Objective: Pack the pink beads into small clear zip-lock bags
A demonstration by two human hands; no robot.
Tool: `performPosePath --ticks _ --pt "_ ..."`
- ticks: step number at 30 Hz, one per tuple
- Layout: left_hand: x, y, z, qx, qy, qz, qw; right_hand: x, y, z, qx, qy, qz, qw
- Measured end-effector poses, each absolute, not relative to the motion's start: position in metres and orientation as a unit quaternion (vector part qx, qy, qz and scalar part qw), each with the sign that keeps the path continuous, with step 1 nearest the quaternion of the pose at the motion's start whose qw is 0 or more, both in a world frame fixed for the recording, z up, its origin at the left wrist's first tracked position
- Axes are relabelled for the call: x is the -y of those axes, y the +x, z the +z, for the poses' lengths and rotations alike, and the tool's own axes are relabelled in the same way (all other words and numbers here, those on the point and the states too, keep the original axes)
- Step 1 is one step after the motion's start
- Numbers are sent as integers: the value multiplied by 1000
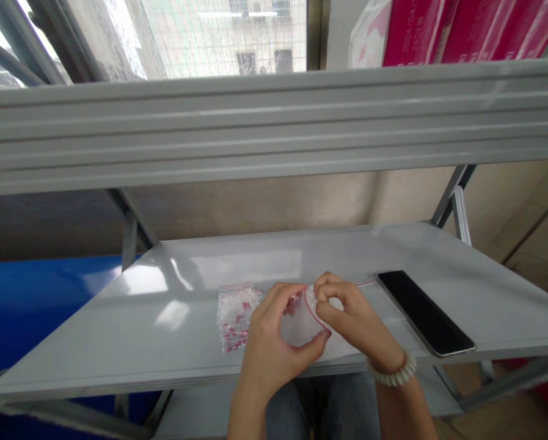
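A small clear zip bag (296, 330) with a red seal line is between my hands, above the front part of the table. My left hand (274, 330) is closed on it, with the thumb and fingers at opposite ends of the red line. At the bag's mouth, my right hand (342, 311) is curled in a pinch; whatever lies between its fingertips is hidden. Some red bits show behind my left fingers. Left of my hands lie clear bags (237, 318) containing small red pieces. A bead bracelet (395, 371) circles my right wrist.
On the right of the white table (186, 354) lies a black-screened phone (424, 311). Beside it, a clear plastic bag (369, 290) is partly hidden by my right hand. A grey shelf beam (274, 128) crosses overhead, with pink boxes (466, 33) on top. Metal struts stand at both sides.
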State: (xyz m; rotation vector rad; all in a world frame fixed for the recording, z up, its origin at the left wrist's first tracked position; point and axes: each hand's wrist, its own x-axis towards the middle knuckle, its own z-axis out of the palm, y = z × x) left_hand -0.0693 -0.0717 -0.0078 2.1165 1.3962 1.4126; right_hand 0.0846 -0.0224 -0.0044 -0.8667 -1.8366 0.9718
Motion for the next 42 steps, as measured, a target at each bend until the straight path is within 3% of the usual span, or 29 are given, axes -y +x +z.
performPosePath --ticks 10,19,25,32,40,42 --pt "73 -73 -9 -470 718 496 130 22 82 -7 742 -364 374 422" --pt "78 -83 -15 -457 700 537 112 7 89 -19 714 -380 356 468" --pt "90 -79 -42 -452 680 555 158 -20 76 -52 776 -486 241 322" --pt "92 -73 -65 -479 680 537 139 -29 63 -61 805 -486 204 271" --pt "85 -71 -63 -508 649 548 140 -29 66 -57 784 -491 211 315" --pt "85 -70 -63 -517 639 551 144 -26 74 -51 777 -446 262 360"
